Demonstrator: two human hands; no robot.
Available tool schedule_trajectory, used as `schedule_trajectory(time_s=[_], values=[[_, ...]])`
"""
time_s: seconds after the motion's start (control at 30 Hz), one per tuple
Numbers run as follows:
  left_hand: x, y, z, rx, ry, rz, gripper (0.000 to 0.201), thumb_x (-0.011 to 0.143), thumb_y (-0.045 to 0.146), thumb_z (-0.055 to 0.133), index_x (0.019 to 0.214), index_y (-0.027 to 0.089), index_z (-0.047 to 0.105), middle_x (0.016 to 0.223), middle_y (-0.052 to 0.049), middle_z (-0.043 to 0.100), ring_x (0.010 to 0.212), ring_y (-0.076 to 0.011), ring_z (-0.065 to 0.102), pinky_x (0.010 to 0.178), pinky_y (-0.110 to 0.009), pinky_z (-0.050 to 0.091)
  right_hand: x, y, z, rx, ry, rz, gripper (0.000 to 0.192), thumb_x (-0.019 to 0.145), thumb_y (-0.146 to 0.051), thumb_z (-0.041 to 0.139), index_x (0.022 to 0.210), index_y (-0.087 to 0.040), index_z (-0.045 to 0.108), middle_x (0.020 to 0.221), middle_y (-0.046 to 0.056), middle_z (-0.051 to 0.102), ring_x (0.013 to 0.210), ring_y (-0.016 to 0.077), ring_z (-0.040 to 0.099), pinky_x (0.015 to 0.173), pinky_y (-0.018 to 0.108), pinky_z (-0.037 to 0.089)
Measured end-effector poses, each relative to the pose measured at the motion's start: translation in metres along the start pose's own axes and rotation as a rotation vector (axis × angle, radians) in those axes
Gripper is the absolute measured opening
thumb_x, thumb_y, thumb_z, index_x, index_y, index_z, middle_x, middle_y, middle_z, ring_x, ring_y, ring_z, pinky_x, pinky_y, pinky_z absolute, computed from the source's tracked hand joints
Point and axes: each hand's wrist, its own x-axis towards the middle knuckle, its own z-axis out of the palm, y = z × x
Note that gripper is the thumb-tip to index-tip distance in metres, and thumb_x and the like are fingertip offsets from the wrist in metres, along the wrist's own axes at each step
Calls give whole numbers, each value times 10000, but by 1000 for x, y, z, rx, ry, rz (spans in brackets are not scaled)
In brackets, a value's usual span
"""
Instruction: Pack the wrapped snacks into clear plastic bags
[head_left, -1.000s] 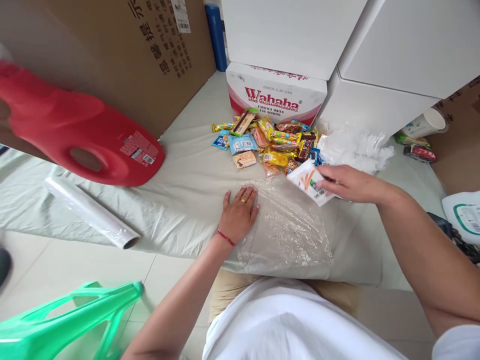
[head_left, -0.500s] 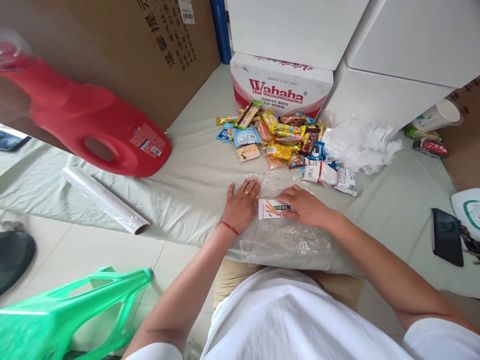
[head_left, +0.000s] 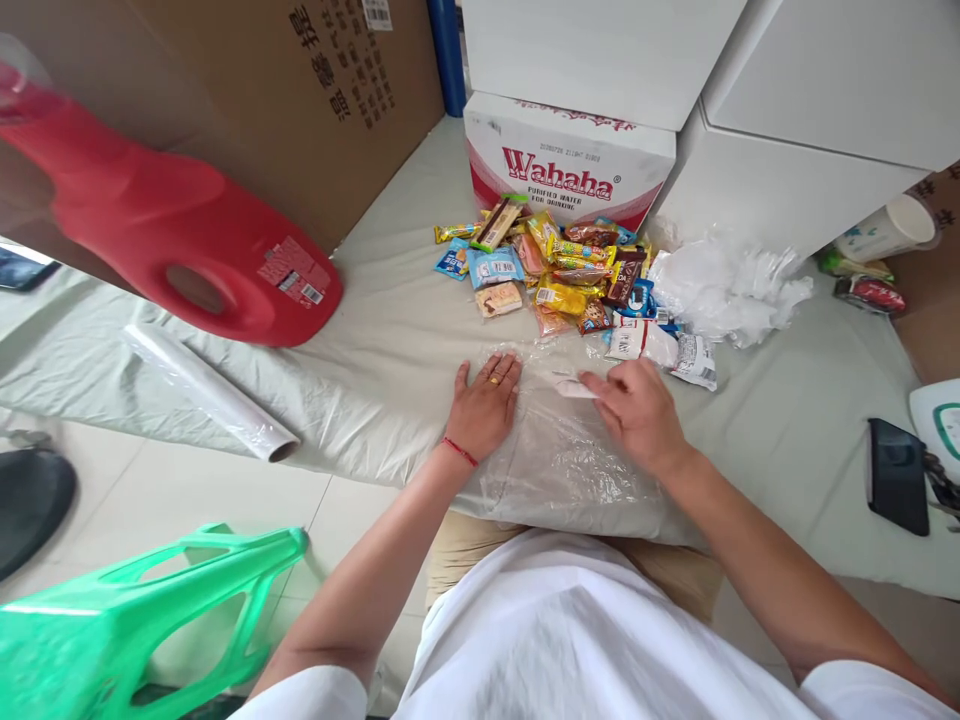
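At the centre of the frame, the right hand (head_left: 639, 415) has its fingertips pinched lightly on a small white snack packet (head_left: 568, 385), which lies on a sheet of clear plastic wrap (head_left: 570, 465) spread over the pale cloth (head_left: 390, 350). The fingers are curled and nearly closed, covering most of the packet; only its left end shows. Just left of it, the left hand (head_left: 484, 405) lies flat with fingers spread, holding nothing, pressing the wrap's edge down onto the cloth.

By the look of it, the packet is being settled on the wrap, ready for folding. I'd judge the next move calls for catching a loose edge of the film and drawing it over the packet while the flat hand keeps the sheet from sliding, since such thin film clings and bunches easily.

Further up sits a heap of snack packets (head_left: 555, 270), with two white packets (head_left: 660, 350) near the right hand and crumpled plastic (head_left: 727, 285) to the right. A roll of wrap (head_left: 210, 390) lies at centre left, below a red jug (head_left: 172, 230). A printed carton (head_left: 566, 165) stands behind the heap, a phone (head_left: 898, 475) at right, a green stool (head_left: 142, 620) at lower left.
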Motion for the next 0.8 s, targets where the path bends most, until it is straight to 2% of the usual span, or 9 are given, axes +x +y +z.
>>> schedule_trajectory(time_s=[0.13,0.2,0.3,0.37,0.47,0.7,0.8], values=[[0,0,-2,1,-25,-20,562,1087,307,210,1600,246,432,1675,-77,420,1580,-243,359,1293,-627,185,-13,-11,24,19,-212,-176,415,1031,-430,581,1380,-221,664,1309,149,634,1159,315,496,954,466,423],[0,0,-3,1,-34,-16,561,1086,304,213,1600,254,432,1676,-74,418,1582,-243,356,1294,-623,185,-15,-12,30,71,-259,-152,488,1007,-498,605,1387,-197,659,1417,162,592,1214,335,472,1001,488,416],[0,1,-3,-1,-27,-12,564,1086,309,209,1603,258,427,1676,-72,419,1581,-243,358,1293,-627,184,-9,-8,31,68,-283,-86,473,1024,-400,586,1457,-213,615,1522,146,536,1268,350,443,1049,511,392],[0,1,-3,-1,-21,-23,565,1083,311,213,1602,261,429,1674,-73,421,1579,-249,362,1290,-639,186,-1,-4,31,64,-326,-89,479,1019,-363,596,1480,-232,596,1527,131,543,1293,354,433,1056,515,387],[0,2,-3,2,-18,-52,568,1079,320,216,1604,263,427,1674,-80,419,1583,-267,355,1279,-684,171,6,1,33,66,-351,-94,458,1015,-394,612,1449,-246,617,1418,130,620,1270,349,457,1039,507,396],[0,4,-4,4,11,-108,575,1078,334,215,1619,281,403,1672,-79,421,1587,-299,344,1255,-759,142,-12,-1,46,29,-247,-79,427,1047,-387,551,1437,-226,619,1442,164,598,1311,354,460,1092,537,371],[1,3,-4,4,20,-117,573,1081,334,210,1611,268,417,1668,-87,423,1582,-298,353,1250,-761,162,-8,6,38,95,-245,-83,404,1052,-418,538,1376,-213,665,1407,154,623,1257,332,492,1064,512,412]])
